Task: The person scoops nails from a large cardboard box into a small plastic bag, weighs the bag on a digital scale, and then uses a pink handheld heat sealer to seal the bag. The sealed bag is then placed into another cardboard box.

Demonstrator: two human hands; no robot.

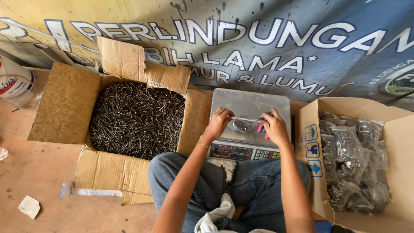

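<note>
Both forearms are bare from the elbow down, with no sleeves reaching into view. The left hand [218, 122] has a thin gold-coloured bracelet [202, 145] lying loose around the wrist, a fine chain with no visible charm. The right hand [274, 127] wears no ring or band that can be made out. The nails on both hands are too small to tell apart. The legs are covered by blue denim jeans [254, 185], mid-wash and slightly faded, with creases running across the thighs and knees. A white cloth or garment hem [215, 215] shows bunched over the lap at the bottom edge.
</note>
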